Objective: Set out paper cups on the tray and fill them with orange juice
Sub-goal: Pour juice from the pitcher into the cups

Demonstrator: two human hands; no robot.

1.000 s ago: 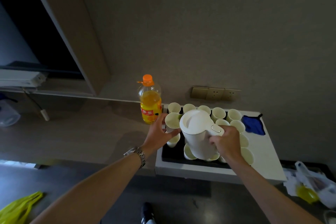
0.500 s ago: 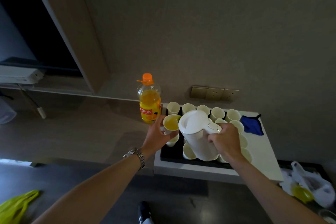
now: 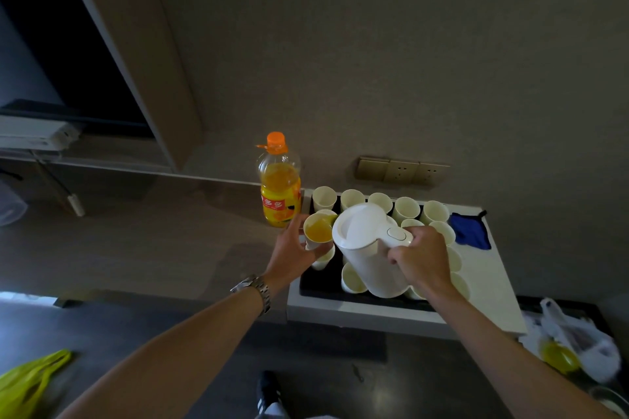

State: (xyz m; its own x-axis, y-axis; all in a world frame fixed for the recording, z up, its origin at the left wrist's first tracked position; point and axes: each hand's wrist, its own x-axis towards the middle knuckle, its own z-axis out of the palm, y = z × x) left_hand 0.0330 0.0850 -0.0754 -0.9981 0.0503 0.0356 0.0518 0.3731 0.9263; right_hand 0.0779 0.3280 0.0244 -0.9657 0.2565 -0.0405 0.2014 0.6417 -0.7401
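A black tray lies on a white surface and carries several white paper cups. My left hand holds one cup at the tray's left edge, with orange juice inside it. My right hand grips the handle of a white jug, tilted with its spout over that cup. An orange juice bottle with an orange cap stands just behind the cup.
A blue cloth lies on the white surface at the right. Wall sockets sit behind the cups. A white plastic bag lies at the lower right, a yellow bag at the lower left.
The cup in my left hand was empty a second ago and now holds orange juice, the level higher than half a second ago. The jug has tilted further toward it.
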